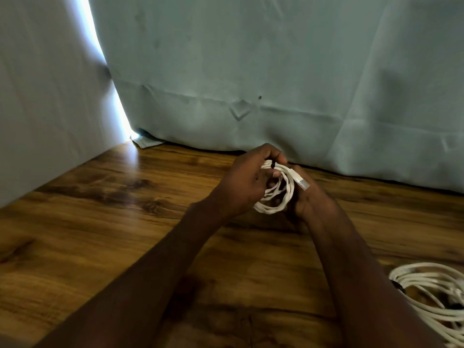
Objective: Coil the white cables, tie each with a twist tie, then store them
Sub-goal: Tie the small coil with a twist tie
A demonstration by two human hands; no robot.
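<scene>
**Twist Tie Being Closed on the Coil**

A small white cable coil [275, 194] is held above the bench [105, 222], gripped by the left hand [247, 183] and cupped by the right hand [307, 202]. A dark twist tie [273, 165] is pinched at the top by curled fingers [276, 153]. Loops should be kept bunched while it is wound tight. More white cable [431, 295] is seen lower right.

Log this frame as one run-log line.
step: tying coil | left hand: grips coiled white cable | right hand: holds coil | black twist tie: at coil top | other cables: on table, right
</scene>
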